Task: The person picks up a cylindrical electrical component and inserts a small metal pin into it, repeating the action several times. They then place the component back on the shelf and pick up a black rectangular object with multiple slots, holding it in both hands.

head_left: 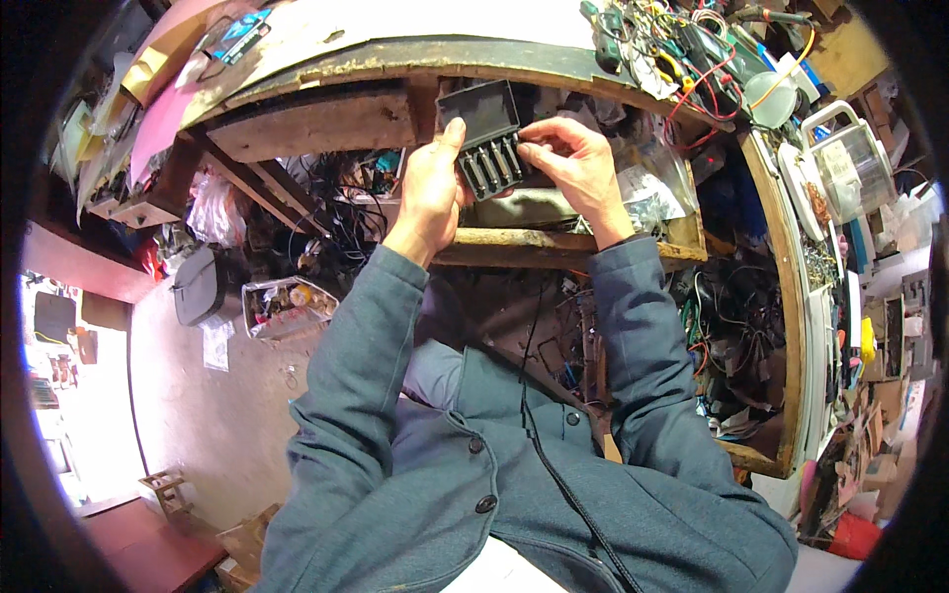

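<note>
A small black hinged case (491,168) is open in front of me, its lid (478,111) tipped up on the far side. Several slim metal pieces lie side by side in its tray; they look like bits, but their exact kind is too small to tell. My left hand (431,188) grips the case from its left side, thumb at the lid's near corner. At the right edge, close to the hinge, the thumb and fingers of my right hand (578,166) are pinched together. Whatever may be between those fingertips is hidden.
Beyond my hands is a worn wooden workbench (376,61), with an open drawer-like space below. Tangled wires and a multimeter (707,49) crowd its right end. A clear plastic container (840,163) stands farther right. A box of odds and ends (287,304) sits at left. A black cord (563,484) hangs down my coat.
</note>
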Demonstrator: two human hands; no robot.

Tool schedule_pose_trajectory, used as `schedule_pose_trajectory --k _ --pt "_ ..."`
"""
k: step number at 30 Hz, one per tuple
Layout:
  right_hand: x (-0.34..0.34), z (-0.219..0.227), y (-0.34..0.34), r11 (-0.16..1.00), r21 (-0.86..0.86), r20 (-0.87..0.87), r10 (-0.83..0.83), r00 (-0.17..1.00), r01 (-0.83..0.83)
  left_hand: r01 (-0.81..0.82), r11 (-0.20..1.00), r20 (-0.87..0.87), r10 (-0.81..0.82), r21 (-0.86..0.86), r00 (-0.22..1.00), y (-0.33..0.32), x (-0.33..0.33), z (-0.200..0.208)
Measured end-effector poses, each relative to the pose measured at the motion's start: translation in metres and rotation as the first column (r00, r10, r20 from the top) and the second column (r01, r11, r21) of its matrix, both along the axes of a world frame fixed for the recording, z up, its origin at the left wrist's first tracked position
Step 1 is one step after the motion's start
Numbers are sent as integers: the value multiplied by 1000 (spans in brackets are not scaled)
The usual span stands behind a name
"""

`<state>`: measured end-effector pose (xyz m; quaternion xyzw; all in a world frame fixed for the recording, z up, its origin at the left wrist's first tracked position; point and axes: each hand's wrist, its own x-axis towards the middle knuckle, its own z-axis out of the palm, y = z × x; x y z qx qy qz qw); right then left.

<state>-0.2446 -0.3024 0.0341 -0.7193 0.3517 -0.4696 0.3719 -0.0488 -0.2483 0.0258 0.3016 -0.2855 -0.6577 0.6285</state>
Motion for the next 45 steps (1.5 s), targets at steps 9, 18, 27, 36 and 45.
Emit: schedule_pose_trajectory --k 9,18,27,36,45 --pt "4 8 10 945 -319 -199 -142 970 73 0 999 -44 -2 -35 999 -1 2 -2" --pt "6 10 12 910 -407 -246 -187 951 74 -19 999 -47 16 -48 999 -3 3 -9" --pt "7 10 13 909 -403 -263 -226 938 106 -24 999 -31 23 -25 999 -1 2 -6" --pt "8 10 12 890 -444 -239 -227 944 102 0 1000 23 1 -25 1000 -1 6 -9" --pt "7 8 10 884 -453 -242 -245 939 114 -3 1000 1 3 -30 1000 -3 6 -12"
